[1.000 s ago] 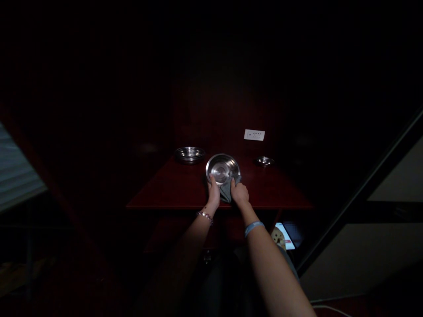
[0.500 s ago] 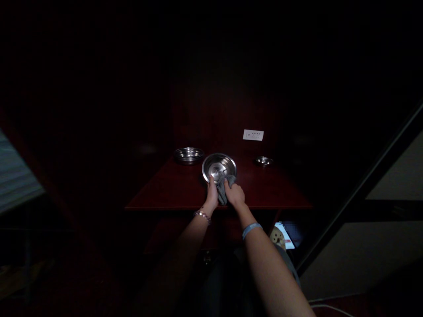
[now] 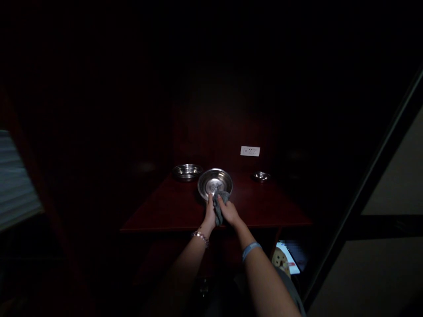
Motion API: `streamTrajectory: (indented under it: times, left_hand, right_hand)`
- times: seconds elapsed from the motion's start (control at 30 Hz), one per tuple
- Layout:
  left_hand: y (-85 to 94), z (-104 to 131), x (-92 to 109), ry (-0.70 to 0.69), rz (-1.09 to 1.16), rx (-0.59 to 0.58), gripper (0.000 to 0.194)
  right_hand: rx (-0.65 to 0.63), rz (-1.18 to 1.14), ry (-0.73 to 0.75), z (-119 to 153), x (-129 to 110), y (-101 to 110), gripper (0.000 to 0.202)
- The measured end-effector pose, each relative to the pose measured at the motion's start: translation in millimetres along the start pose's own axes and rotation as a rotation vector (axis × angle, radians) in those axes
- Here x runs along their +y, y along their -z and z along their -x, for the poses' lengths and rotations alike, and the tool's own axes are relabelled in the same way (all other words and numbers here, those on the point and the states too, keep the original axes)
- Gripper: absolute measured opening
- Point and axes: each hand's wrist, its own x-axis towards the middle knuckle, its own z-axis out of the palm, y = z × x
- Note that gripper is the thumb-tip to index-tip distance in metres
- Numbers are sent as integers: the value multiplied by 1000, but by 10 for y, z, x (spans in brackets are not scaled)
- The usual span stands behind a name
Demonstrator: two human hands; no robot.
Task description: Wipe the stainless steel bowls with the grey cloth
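Observation:
A shiny metal bowl (image 3: pixel 214 176) is tilted toward me above the dark red desk. My left hand (image 3: pixel 209 212) grips its near rim, with the thumb over the edge. In my right hand (image 3: pixel 229 210) a grey cloth (image 3: pixel 218 215) is bunched, pressed to the near right part of the same bowl. Part of the cloth reaches over the rim and hangs down between the two hands. The fingers under the bowl are hidden.
Stacked metal bowls (image 3: pixel 187 172) stand at the back left of the desk (image 3: pixel 152 215). A smaller metal bowl (image 3: pixel 261 176) is at the back right, below a white wall socket (image 3: pixel 250 151). Beneath the desk at right, a lit screen (image 3: pixel 291 259) shows.
My view has tilted up, so the desk and bowls appear lower. The right hand and cloth have shifted slightly on the bowl; both hands keep their hold.

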Motion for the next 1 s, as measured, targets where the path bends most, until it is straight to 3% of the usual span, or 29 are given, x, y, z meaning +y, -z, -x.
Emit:
streamTrajectory:
  times: [0.13, 0.3, 0.43, 0.63, 0.83, 1.0]
  left_hand:
    - [-34, 4, -17, -47, -37, 8, 45]
    - [-83, 37, -24, -197, -191, 86, 49]
    - [-110, 73, -5, -152, -224, 76, 50]
    - [-144, 142, 52, -135, -222, 66, 51]
    - [-134, 115, 24, -88, -227, 62, 54]
    - [-129, 99, -11, -174, -256, -39, 56]
  right_hand:
    - [27, -109, -52, -99, 54, 59, 58]
    - [329, 61, -351, -126, 138, 277, 71]
    - [472, 224, -354, -94, 161, 372, 72]
    - [475, 234, -330, -91, 160, 319, 65]
    - [395, -2, -298, -144, 253, 220, 50]
    - [410, -175, -294, -214, 295, 125, 45]
